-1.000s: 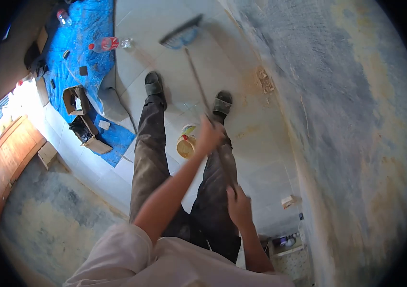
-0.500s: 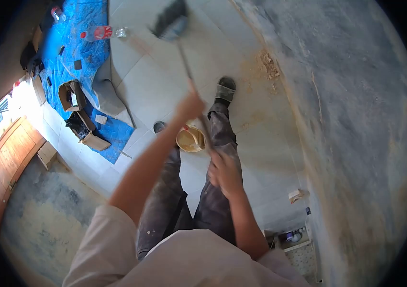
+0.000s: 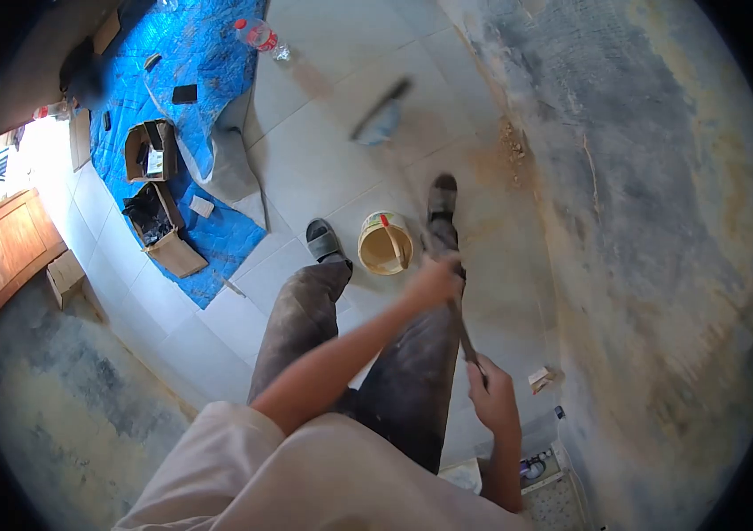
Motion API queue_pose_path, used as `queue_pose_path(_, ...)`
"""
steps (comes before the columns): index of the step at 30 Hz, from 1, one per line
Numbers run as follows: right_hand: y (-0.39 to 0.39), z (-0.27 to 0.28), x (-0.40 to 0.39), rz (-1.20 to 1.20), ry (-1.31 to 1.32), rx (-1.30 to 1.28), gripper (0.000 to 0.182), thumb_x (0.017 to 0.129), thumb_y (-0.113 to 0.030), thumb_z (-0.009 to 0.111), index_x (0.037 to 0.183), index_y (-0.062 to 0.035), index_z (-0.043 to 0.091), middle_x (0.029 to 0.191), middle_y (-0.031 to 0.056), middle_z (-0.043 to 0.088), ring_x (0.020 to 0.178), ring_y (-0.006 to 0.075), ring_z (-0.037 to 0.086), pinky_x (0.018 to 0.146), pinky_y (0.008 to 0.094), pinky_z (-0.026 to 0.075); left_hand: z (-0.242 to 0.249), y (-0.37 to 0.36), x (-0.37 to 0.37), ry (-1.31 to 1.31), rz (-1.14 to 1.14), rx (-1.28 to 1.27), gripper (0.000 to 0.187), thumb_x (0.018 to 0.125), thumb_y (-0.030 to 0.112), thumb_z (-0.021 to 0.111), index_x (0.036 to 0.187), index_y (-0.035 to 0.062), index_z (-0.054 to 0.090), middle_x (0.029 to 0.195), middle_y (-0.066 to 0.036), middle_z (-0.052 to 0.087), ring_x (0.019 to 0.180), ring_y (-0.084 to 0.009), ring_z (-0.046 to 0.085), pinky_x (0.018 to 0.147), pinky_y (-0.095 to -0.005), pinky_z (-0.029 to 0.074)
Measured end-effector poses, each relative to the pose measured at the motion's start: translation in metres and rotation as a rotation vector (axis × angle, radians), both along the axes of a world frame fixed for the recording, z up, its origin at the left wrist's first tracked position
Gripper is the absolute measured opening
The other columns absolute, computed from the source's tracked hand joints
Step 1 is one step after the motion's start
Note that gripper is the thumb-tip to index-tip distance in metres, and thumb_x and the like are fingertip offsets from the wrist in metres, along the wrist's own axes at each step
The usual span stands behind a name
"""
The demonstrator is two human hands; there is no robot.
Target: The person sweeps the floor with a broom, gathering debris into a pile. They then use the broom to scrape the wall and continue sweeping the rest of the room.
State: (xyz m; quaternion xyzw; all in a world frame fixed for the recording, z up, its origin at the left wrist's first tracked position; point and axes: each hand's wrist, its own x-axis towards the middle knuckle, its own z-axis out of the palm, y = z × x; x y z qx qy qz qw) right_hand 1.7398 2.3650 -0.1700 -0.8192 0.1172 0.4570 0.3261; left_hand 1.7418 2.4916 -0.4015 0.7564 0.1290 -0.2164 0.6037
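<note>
Both hands grip the long, thin handle of a broom (image 3: 380, 124), whose motion-blurred head is over the tiles ahead of my feet. My left hand (image 3: 436, 281) wraps the handle partway down, in front of my right leg. Near the handle's upper end, my right hand (image 3: 493, 398) is closed around it beside my right thigh. A bucket (image 3: 364, 253) stands between my sandalled feet; a red-tipped handle (image 3: 391, 237) crosses its opening. Crumbled debris (image 3: 511, 150) lies along the wall's foot, right of the broom head.
A rough plastered wall (image 3: 660, 265) runs along the right. On the left, a blue tarp (image 3: 208, 53) carries open cardboard boxes (image 3: 183, 257) and small items. A plastic bottle (image 3: 257, 35) lies at the tarp's edge. A wooden door (image 3: 9, 248) is at far left.
The broom head has swung right and nearer to me. Both hands have moved right and down with the handle. My left foot has come into fuller view beside the bucket.
</note>
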Motion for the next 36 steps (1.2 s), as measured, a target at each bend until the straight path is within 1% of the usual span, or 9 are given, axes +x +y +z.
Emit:
queue_pose_path(3,0.055,-0.047,0.022,0.111,-0.033,0.218,0.029,0.088,-0.018,0.05,0.109,0.0016,0.055,0.081,0.0251,0.059,0.08,0.0412,0.057,0.068,0.0399,0.044,-0.02,0.099,0.002,0.405,0.174,0.124,0.038,0.07,0.004,0.059,0.108,0.0064,0.057,0.079,-0.01,0.061,0.069,-0.0186,0.062,0.06,-0.0313,0.051)
queue_pose_path(6,0.102,-0.096,0.043,0.151,-0.068,0.325,0.035,0.09,-0.018,0.046,0.119,-0.0002,0.051,0.098,0.0247,0.059,0.091,0.0357,0.059,0.081,0.0351,0.044,-0.092,0.169,-0.009,0.025,0.278,0.173,0.03,0.076,0.011,0.051,0.105,0.0094,0.058,0.071,-0.01,0.058,0.063,-0.0162,0.06,0.049,-0.0294,0.045)
queue_pose_path(9,0.105,-0.139,0.075,0.232,-0.205,0.353,0.039,0.089,-0.017,0.046,0.125,-0.0006,0.046,0.104,0.0262,0.058,0.098,0.0382,0.056,0.084,0.0364,0.043,-0.085,0.163,0.04,0.304,0.569,-0.077,0.027,0.078,0.013,0.05,0.102,0.0068,0.059,0.068,-0.007,0.056,0.063,-0.0166,0.059,0.053,-0.0266,0.044)
queue_pose_path(11,0.073,-0.169,0.087,0.412,-0.418,0.222,0.041,0.09,-0.017,0.046,0.129,-0.0025,0.043,0.089,0.0196,0.062,0.077,0.031,0.061,0.073,0.0343,0.048,-0.117,0.127,0.068,0.181,0.657,-0.128,0.026,0.078,0.016,0.051,0.1,0.0048,0.06,0.068,-0.005,0.055,0.065,-0.016,0.06,0.053,-0.0254,0.044)
queue_pose_path(14,-0.011,-0.163,0.102,-0.099,0.125,0.336,0.041,0.093,-0.019,0.045,0.132,-0.0075,0.042,0.066,0.0037,0.049,0.053,0.0153,0.048,0.055,0.03,0.046,-0.136,0.043,0.112,0.14,0.394,0.012,0.028,0.079,0.021,0.052,0.097,0.0014,0.06,0.072,-0.014,0.061,0.069,-0.0249,0.062,0.061,-0.0327,0.047)
queue_pose_path(17,-0.086,-0.17,0.067,-0.588,0.224,0.473,0.041,0.095,-0.021,0.043,0.135,-0.0122,0.04,0.061,-0.0054,0.028,0.049,0.0056,0.029,0.044,0.0238,0.036,-0.142,-0.056,0.137,0.16,0.049,0.17,0.032,0.078,0.028,0.052,0.097,0.004,0.06,0.083,-0.021,0.064,0.085,-0.035,0.062,0.075,-0.0406,0.047)
queue_pose_path(24,-0.192,-0.131,-0.05,-1.293,0.288,0.545,0.05,0.095,-0.027,0.045,0.14,-0.0124,0.029,0.06,-0.0056,0.022,0.047,0.0052,0.026,0.042,0.0223,0.028,-0.087,-0.239,0.08,0.357,-0.569,0.427,0.036,0.075,0.034,0.054,0.099,0.0083,0.061,0.098,-0.017,0.063,0.097,-0.0335,0.059,0.083,-0.0432,0.046)
queue_pose_path(34,-0.202,-0.037,-0.218,-1.567,0.341,0.461,0.05,0.096,-0.024,0.041,0.141,-0.0104,0.024,0.056,-0.0039,0.026,0.044,0.0063,0.027,0.039,0.0237,0.032,-0.015,-0.284,-0.104,0.486,-1.044,0.291,0.039,0.072,0.021,0.055,0.11,0.0145,0.057,0.111,-0.021,0.056,0.101,-0.0344,0.056,0.085,-0.0421,0.044)
queue_pose_path(36,-0.213,-0.024,-0.226,-1.505,0.344,0.39,0.049,0.096,-0.022,0.041,0.141,-0.0098,0.026,0.054,-0.0038,0.029,0.042,0.0063,0.03,0.038,0.0243,0.034,0.001,-0.282,-0.123,0.285,-0.733,0.085,0.04,0.074,0.007,0.054,0.114,0.0117,0.056,0.088,-0.014,0.061,0.082,-0.0225,0.064,0.07,-0.03,0.047)
